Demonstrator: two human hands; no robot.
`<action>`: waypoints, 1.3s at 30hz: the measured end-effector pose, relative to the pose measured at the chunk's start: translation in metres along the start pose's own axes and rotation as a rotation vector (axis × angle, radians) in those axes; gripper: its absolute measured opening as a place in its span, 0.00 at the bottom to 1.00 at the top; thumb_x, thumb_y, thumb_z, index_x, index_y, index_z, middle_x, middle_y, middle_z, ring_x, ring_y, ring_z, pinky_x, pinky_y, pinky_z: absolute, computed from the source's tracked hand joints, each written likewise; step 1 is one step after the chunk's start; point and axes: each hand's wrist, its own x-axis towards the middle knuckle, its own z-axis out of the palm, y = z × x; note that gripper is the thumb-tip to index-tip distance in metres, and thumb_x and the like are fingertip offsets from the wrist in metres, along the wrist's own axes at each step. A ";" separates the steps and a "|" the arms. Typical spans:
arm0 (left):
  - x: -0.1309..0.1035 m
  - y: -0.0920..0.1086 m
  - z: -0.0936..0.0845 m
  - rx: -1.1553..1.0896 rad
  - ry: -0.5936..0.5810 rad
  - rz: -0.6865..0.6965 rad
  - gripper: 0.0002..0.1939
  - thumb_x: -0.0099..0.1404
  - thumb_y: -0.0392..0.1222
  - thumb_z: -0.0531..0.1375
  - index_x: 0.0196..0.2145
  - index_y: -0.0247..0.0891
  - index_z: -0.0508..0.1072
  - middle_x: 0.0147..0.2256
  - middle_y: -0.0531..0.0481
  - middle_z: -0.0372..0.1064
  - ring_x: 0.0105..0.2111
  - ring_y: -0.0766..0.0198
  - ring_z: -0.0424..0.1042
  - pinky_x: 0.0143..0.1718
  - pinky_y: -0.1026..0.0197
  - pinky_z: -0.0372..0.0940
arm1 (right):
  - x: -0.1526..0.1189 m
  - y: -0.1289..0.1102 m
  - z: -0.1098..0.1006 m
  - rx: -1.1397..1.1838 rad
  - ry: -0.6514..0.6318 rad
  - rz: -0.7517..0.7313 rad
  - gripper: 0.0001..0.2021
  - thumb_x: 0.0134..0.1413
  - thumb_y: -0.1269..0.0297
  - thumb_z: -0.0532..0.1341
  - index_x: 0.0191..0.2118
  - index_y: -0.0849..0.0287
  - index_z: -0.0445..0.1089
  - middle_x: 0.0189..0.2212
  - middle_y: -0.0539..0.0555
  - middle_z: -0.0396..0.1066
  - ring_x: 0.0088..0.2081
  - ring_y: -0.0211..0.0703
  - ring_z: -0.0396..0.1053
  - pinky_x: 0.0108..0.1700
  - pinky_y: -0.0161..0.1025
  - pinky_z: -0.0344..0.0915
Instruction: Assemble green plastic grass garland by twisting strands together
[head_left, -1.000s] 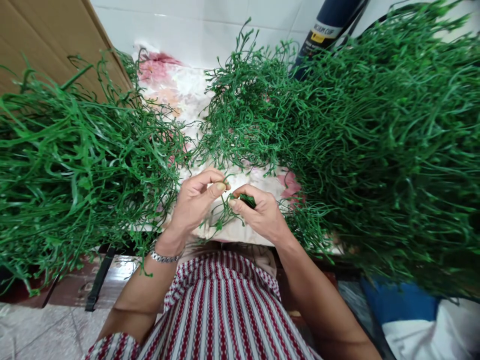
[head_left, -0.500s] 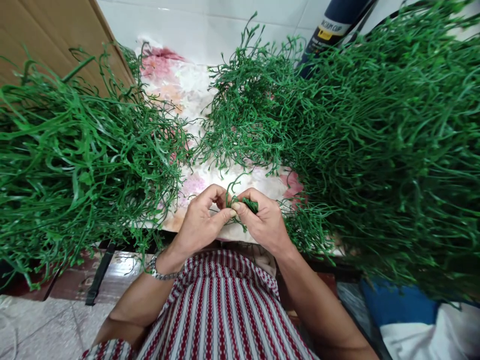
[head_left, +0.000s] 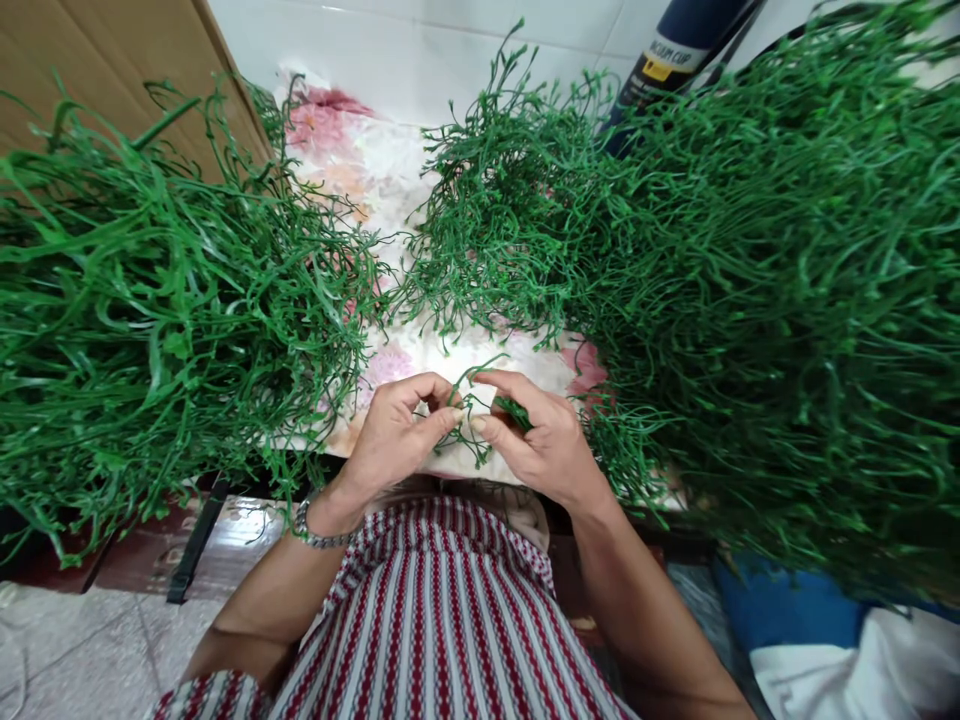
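Note:
Near the front edge of the floral cloth (head_left: 394,335), my left hand (head_left: 397,430) pinches a thin, branched green sprig (head_left: 478,368) between thumb and fingers. It looks like artificial plastic foliage. Opposite it, my right hand (head_left: 547,440) has several green stems (head_left: 514,411) tucked in its curled fingers. The right thumb and forefinger are apart, close to the sprig's branches; whether they touch it I cannot tell. A large pile of similar green sprigs (head_left: 180,320) lies to the left, and a bigger heap (head_left: 750,300) spreads over the right.
A cardboard box (head_left: 120,70) stands at the back left. A dark blue cylinder labelled "vacuum cup" (head_left: 664,60) leans at the back right before a white tiled wall (head_left: 480,50). Blue and white fabric (head_left: 795,610) lies low on the right.
My hands have drawn slightly apart, the right one moving rightward with its thumb and forefinger spreading. More of the sprig shows between them, its upper tip now leaning right.

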 end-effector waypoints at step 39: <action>-0.002 0.003 0.000 0.186 -0.083 0.098 0.09 0.53 0.33 0.56 0.19 0.36 0.60 0.21 0.55 0.58 0.25 0.68 0.58 0.31 0.64 0.54 | 0.001 0.005 0.006 -0.032 -0.070 -0.022 0.04 0.49 0.74 0.55 0.32 0.61 0.65 0.26 0.50 0.66 0.29 0.34 0.64 0.32 0.31 0.60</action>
